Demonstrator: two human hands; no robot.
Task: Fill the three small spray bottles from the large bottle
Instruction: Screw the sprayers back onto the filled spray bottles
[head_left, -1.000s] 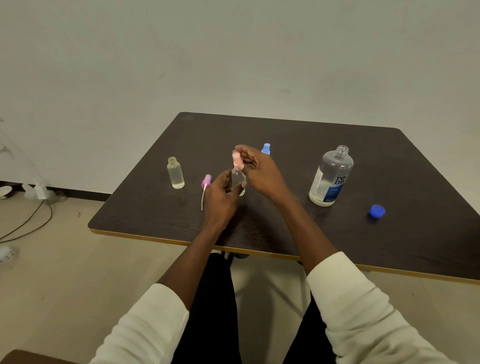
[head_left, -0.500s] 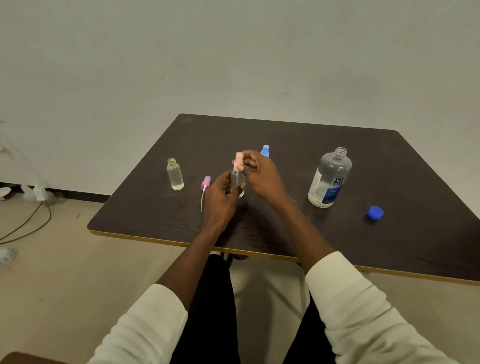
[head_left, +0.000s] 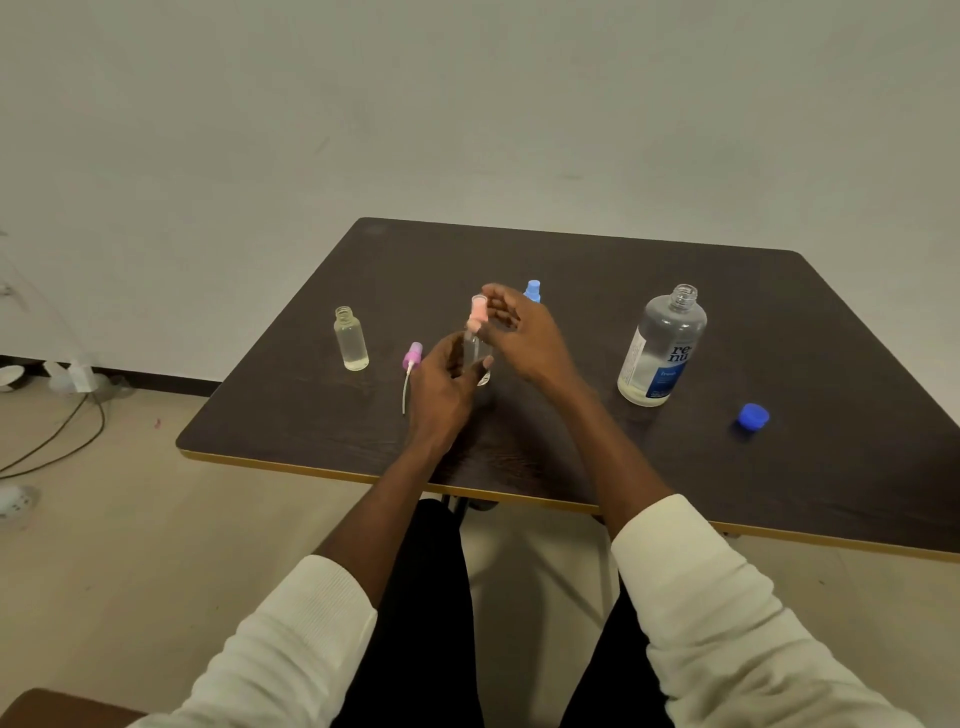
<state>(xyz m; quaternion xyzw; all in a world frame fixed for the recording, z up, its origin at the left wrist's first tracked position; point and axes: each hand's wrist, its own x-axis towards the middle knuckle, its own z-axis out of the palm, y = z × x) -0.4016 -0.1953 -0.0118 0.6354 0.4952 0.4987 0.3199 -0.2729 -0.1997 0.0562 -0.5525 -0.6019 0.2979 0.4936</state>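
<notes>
Head view: pink-capped spray bottle (head_left: 476, 343) upright, nozzle up.

Three small clear spray bottles stand upright toward the left half of the table. The leftmost small bottle (head_left: 351, 339) is uncapped, partly filled with pale liquid. Its purple spray head (head_left: 412, 357) lies on the table just beside it, thin dip tube pointing at the near edge. The middle bottle (head_left: 477, 358) wears a pink spray head (head_left: 476, 314). Behind it, only the blue spray head (head_left: 533, 290) of the third shows. The large bottle (head_left: 662, 347) — clear, blue-labelled, open-necked — stands upright to the right, its blue cap (head_left: 753, 417) lying apart, nearer the right edge.
</notes>
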